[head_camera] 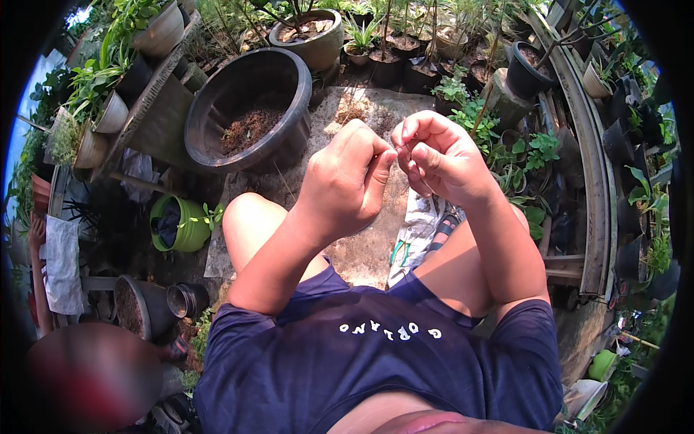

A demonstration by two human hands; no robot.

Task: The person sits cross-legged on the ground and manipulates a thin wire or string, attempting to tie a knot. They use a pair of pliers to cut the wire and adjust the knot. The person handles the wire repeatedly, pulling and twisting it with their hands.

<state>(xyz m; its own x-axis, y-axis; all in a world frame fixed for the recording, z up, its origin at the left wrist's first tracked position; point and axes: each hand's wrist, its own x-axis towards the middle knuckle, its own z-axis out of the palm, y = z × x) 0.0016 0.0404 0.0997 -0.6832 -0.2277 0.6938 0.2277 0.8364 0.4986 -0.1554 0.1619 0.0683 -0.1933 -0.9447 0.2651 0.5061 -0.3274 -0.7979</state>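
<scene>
Between my hands, at chest height, a thin dark wire or strand [402,146] is pinched; its exact kind is too fine to tell. My left hand [347,176] has its fingers curled, with thumb and forefinger closed on one end of the strand. My right hand [436,157] pinches the strand close beside it, the other fingers bent loosely. Beyond my left hand stands a large black plastic tub [303,89] with brown soil [255,127] at its bottom. Green-handled scissors or pliers [399,253] lie on a white sack [417,233] between my legs.
Potted plants line the far side, with a round pot [325,46] behind the tub. A green pot [184,236] stands at left, near a black pot of soil [145,309]. At far left is another person's arm [38,260]. A plant bench [596,190] runs along the right.
</scene>
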